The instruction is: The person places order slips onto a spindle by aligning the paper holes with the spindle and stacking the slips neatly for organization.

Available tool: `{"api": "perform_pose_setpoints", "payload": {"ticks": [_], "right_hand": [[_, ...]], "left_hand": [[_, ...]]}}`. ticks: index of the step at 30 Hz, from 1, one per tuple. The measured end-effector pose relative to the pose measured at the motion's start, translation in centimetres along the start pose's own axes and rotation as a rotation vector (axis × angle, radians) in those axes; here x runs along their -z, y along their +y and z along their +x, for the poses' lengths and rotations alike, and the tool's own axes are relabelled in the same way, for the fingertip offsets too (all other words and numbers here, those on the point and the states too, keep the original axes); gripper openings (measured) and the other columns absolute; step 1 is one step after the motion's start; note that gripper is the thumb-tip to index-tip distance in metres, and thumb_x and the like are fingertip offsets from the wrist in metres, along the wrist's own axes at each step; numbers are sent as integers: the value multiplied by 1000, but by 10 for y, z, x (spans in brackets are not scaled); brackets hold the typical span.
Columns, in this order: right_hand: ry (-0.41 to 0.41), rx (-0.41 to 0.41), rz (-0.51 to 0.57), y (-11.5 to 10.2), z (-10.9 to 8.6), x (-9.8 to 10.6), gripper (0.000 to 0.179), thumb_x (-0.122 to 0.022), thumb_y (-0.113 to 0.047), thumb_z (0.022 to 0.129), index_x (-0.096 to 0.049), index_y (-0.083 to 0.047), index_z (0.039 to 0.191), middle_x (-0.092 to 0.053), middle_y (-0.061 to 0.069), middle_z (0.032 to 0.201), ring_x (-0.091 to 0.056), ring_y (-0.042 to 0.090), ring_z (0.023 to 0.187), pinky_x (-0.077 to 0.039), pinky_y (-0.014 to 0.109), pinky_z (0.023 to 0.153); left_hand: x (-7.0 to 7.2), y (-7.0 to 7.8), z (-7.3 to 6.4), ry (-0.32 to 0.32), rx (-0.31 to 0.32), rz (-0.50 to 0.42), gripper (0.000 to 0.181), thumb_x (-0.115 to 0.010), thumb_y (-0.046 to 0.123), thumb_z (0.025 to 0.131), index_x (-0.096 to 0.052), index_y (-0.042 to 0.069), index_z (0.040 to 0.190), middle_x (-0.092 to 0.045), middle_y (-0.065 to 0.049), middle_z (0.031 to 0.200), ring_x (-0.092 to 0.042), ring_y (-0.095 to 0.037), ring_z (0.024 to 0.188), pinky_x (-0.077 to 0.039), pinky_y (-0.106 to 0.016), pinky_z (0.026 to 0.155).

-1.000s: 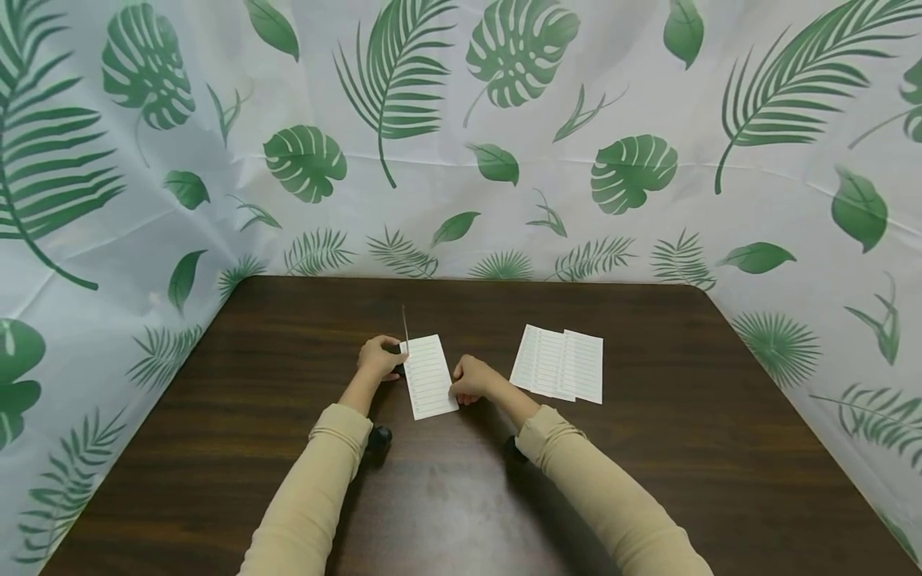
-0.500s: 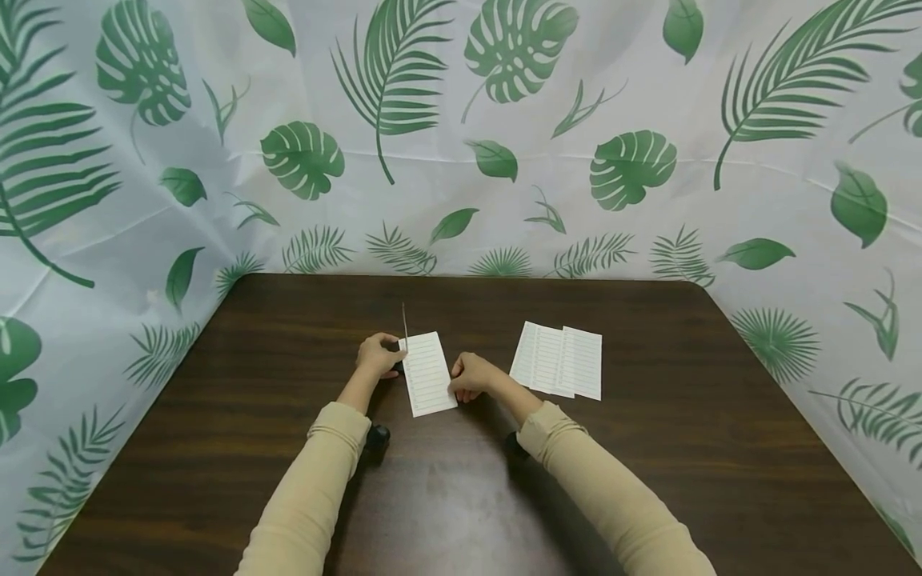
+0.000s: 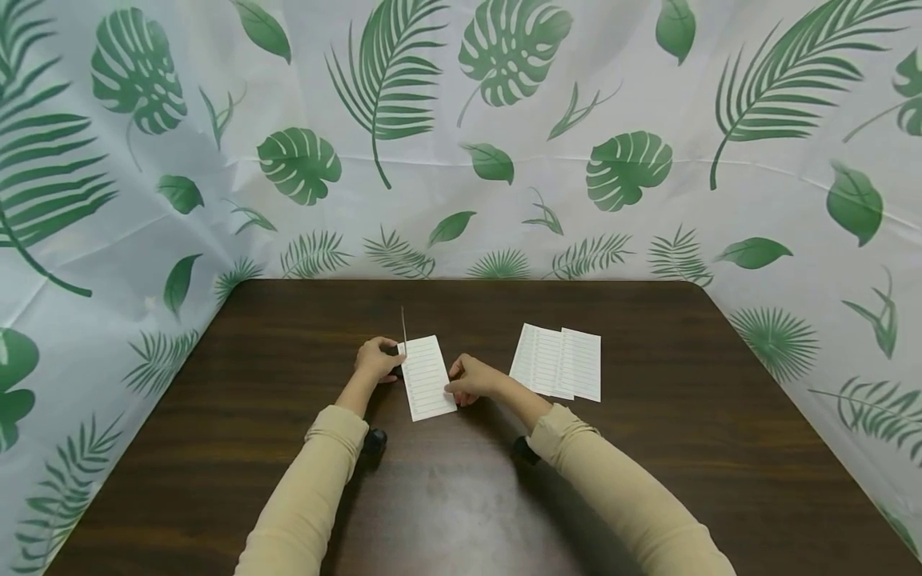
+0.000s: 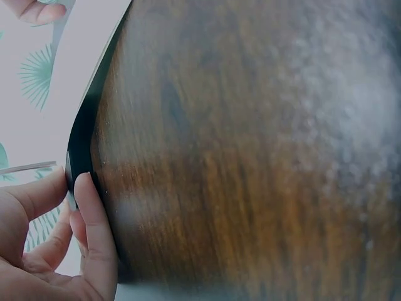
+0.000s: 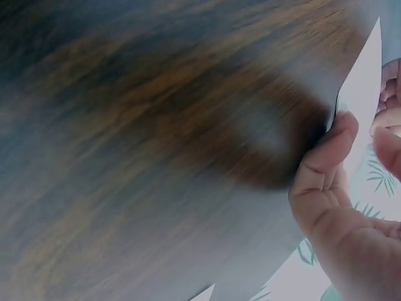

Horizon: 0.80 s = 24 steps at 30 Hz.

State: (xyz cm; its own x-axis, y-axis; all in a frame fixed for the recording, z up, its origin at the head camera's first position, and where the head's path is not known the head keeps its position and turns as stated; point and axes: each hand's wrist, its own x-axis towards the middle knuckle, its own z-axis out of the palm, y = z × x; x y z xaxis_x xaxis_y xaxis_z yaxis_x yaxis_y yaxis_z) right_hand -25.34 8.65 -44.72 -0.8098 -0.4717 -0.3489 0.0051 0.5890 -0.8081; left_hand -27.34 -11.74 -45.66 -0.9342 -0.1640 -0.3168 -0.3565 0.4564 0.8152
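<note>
A white card point(image 3: 426, 380) printed with ruled lines lies slightly turned between both hands. At its upper left edge, my left hand point(image 3: 374, 359) pinches a small black piece point(image 4: 78, 179) between thumb and fingers, close over the tabletop. A thin strip point(image 3: 404, 330) rises beside that thumb; whether it belongs to the black piece, I cannot tell. My right hand point(image 3: 471, 380) holds the card's right edge, with its thumb on top. In the right wrist view, the fingers curl at the edge of the white card point(image 5: 360, 100).
Several similar lined cards point(image 3: 558, 362) lie overlapping to the right of my right hand on the dark wooden table point(image 3: 648, 480). A white cloth point(image 3: 432, 192) with green leaves hangs behind the table. Dark wrist devices point(image 3: 374, 442) sit under both forearms.
The right hand's thumb has shifted slightly left onto the card, and its forearm has moved a little right. The left hand keeps its hold; the view has tilted slightly.
</note>
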Motion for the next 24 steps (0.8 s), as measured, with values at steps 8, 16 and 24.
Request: {"api": "perform_pose_setpoints", "payload": {"ticks": [8,16,24], "right_hand": [[-43,60,-6,-5,-7,12,27,-54,-11,94,-46,6,113,-63,10,70,-56,10,55,-50,21,53],[-91,160,24,2,-15,37,32,-57,-8,92,-47,9,117,-64,16,79,-59,12,63,-53,26,61],[-81,248,-58,24,-24,71,37,-60,-5,90,-48,12,120,-64,29,91,-62,28,75,-56,45,71]], "left_hand": [[-2,-2,0,12,10,-16,39,-66,10,87,-54,2,124,-42,-28,135,-54,-16,62,-55,-19,48],[0,-3,-1,21,17,-16,38,-66,10,88,-54,1,123,-41,-28,136,-53,-17,63,-56,-20,50],[-4,-4,1,16,7,-4,39,-66,10,88,-55,2,124,-40,-28,138,-52,-15,60,-55,-18,48]]}}
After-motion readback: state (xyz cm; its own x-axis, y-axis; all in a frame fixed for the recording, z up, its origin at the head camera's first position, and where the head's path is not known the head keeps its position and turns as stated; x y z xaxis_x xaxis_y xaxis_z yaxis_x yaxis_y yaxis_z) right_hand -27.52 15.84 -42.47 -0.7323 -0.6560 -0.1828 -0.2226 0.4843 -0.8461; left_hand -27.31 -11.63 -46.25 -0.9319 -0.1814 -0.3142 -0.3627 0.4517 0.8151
